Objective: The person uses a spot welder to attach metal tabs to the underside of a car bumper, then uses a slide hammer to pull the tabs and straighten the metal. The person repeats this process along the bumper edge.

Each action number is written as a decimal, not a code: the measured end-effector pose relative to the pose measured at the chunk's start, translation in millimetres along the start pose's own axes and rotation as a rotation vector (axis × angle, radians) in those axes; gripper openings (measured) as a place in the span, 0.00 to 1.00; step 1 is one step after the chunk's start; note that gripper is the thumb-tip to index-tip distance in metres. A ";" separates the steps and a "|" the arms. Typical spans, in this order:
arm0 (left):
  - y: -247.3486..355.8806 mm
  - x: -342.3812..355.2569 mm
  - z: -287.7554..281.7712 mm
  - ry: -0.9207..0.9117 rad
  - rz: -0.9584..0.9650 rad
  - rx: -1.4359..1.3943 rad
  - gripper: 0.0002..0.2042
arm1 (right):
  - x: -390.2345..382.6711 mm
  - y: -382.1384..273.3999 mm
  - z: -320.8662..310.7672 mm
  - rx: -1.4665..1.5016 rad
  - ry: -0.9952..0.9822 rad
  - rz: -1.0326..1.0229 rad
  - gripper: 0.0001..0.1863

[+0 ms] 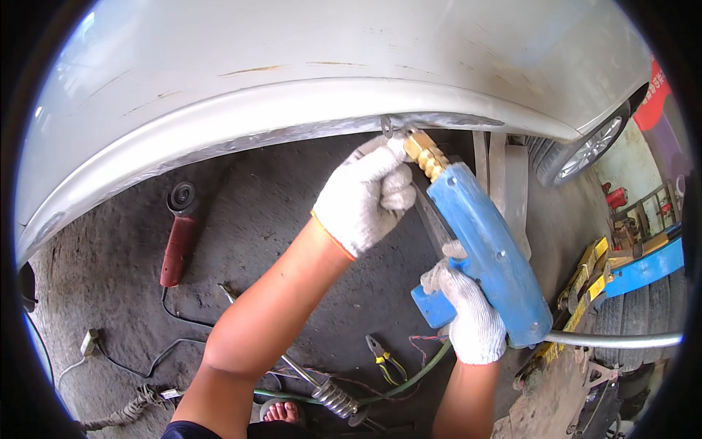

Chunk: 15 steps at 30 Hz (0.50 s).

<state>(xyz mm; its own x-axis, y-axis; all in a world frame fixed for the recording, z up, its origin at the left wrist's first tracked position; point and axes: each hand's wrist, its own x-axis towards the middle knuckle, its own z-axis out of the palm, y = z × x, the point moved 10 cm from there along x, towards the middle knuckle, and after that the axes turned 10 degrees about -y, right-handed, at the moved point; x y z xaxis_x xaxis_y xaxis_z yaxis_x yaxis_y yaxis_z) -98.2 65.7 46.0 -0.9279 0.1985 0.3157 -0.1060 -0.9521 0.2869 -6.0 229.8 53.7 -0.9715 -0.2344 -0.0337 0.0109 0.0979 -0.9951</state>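
Note:
My right hand (pixel 472 314), in a white knit glove, is wrapped round the handle of a blue welding gun (pixel 490 249). The gun tilts up and left, and its brass nozzle (pixel 426 155) reaches close to the car's lower sill (pixel 322 130), where the paint is ground to bare metal. At that same spot my left hand (pixel 365 194), also gloved in white, is closed with thumb and finger pinched at a small metal ring (pixel 386 126). Whether the ring is fixed to the sill cannot be made out. The fingertips partly hide the nozzle's tip.
A red angle grinder (pixel 178 245) lies on the floor at the left, its cord trailing nearby. Below my arms are a slide hammer (pixel 333 396), yellow-black pliers (pixel 386 360) and a green hose (pixel 428 369). A thick grey cable (pixel 618 339) runs right from the gun, past stacked tyres (pixel 640 314).

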 end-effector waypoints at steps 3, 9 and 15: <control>0.9 5.6 -10.3 0.039 -0.021 -0.089 0.09 | 3.7 -8.8 -3.3 -0.203 0.059 -0.006 0.15; -4.1 9.8 -11.5 0.034 -0.031 -0.193 0.09 | 2.2 -11.2 -2.3 -0.192 0.086 -0.047 0.14; -9.0 9.6 -7.1 0.021 -0.060 -0.288 0.09 | 0.0 -11.8 -7.5 -0.180 0.115 -0.080 0.13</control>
<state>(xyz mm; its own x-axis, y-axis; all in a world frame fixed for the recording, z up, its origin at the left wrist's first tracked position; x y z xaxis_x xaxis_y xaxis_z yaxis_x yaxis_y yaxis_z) -108.7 74.6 40.1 -0.9239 0.2541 0.2859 -0.2549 -0.9663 0.0352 -8.0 235.9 66.2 -0.9884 -0.1372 0.0653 -0.0991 0.2566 -0.9614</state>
